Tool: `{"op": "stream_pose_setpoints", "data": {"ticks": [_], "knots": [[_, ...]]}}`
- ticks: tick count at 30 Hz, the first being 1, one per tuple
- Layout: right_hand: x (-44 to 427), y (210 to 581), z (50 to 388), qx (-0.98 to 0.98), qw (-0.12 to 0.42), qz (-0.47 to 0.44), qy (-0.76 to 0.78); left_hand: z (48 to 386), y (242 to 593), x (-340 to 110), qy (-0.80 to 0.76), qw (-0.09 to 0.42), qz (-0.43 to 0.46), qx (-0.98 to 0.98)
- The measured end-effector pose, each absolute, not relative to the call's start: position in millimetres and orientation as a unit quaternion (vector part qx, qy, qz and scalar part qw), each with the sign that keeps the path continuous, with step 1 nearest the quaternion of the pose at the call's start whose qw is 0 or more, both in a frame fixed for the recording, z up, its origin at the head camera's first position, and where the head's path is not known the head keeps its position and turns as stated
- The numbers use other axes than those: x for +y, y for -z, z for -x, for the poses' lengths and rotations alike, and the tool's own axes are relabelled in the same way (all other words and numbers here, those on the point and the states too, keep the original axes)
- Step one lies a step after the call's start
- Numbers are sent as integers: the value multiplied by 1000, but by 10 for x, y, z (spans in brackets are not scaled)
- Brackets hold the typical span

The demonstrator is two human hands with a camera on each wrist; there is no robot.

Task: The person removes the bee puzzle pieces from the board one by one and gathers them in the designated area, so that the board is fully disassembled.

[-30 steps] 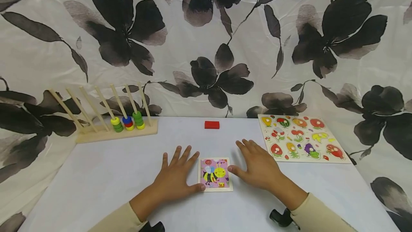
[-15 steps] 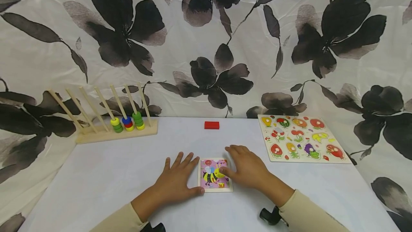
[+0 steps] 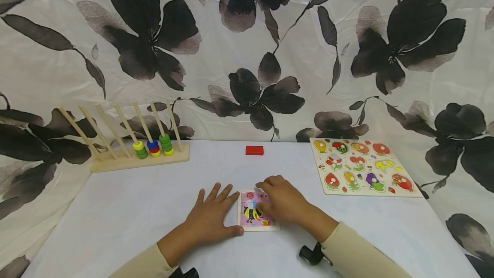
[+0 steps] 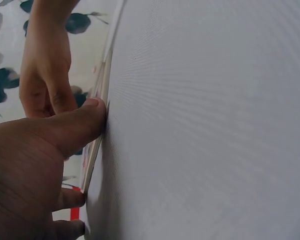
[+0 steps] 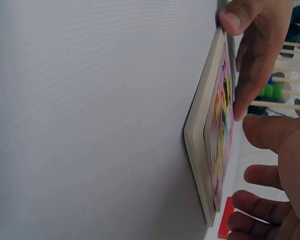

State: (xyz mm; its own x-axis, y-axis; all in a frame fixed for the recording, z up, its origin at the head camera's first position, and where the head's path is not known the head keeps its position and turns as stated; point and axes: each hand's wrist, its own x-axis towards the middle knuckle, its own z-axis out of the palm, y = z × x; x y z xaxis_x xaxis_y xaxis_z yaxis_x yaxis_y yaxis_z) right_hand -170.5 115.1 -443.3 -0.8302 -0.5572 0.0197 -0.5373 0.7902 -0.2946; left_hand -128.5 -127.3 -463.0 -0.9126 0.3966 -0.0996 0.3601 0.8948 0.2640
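Note:
A small square bee jigsaw puzzle (image 3: 251,215) lies flat in its pale wooden frame on the white table. My left hand (image 3: 209,217) rests beside it with fingers spread, the thumb at the frame's lower left corner. From the right, my right hand (image 3: 284,202) reaches over the puzzle, its bent fingers covering the upper right part. In the right wrist view, the right hand's thumb and fingers (image 5: 262,175) stand apart just above the puzzle pieces (image 5: 221,135), with nothing between them. Whether any fingertip touches the picture cannot be told.
A red block (image 3: 254,150) lies behind the puzzle. At the back left stands a wooden peg abacus (image 3: 140,164) with coloured beads on some pegs. A fruit puzzle board (image 3: 364,168) lies at the right. A floral cloth (image 3: 247,46) hangs behind the table (image 3: 127,209).
My right hand has moved left, from beside the puzzle's right edge to over its upper right part. The left hand's fingers have shifted slightly; the puzzle stays put.

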Motion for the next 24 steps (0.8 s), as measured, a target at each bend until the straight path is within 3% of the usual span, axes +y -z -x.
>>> {"op": "stream_pose_setpoints", "data": {"ticks": [24], "knots": [[920,4481,1814,938,43,322,125,1325,4646,-1246,-128,84,-175,973]]}}
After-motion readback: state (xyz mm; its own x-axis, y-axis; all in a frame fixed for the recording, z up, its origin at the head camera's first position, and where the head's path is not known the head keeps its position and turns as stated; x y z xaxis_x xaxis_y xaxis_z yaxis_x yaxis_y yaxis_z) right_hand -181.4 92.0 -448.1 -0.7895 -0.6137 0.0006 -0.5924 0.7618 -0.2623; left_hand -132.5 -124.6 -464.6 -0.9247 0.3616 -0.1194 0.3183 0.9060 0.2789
